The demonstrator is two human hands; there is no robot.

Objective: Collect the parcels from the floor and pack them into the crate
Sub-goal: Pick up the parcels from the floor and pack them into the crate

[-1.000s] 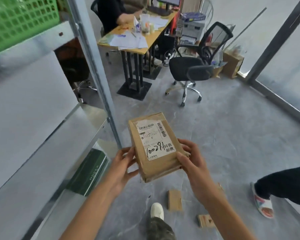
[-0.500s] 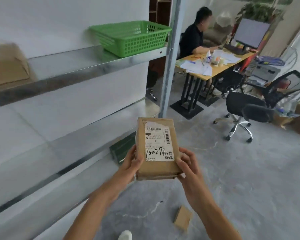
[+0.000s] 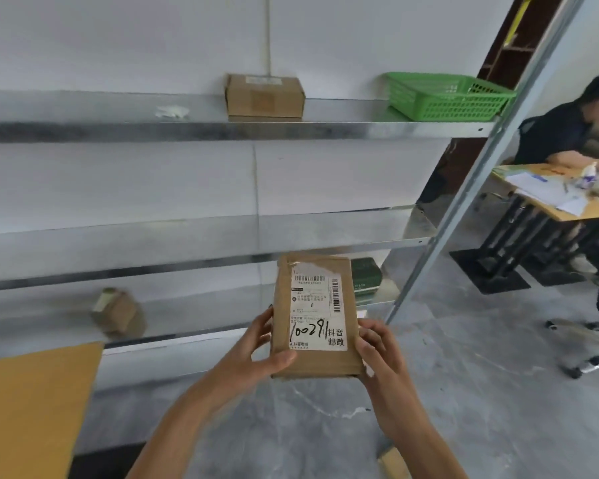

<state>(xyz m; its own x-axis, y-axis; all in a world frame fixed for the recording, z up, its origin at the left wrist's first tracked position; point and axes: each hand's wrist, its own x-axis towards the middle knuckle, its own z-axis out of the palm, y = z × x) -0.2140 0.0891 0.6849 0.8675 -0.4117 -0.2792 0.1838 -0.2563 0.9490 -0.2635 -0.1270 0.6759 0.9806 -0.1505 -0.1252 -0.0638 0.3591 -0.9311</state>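
Parcel at lower centre of the frame, held upright off the floor, in front of the shelves. Left hand and right hand grip its lower sides, fingers curled round the edges. White label: barcodes, handwritten "100291", printed "抖音 邮政"; small print unreadable. Green crate on top shelf, upper right. Another box sits to its left.
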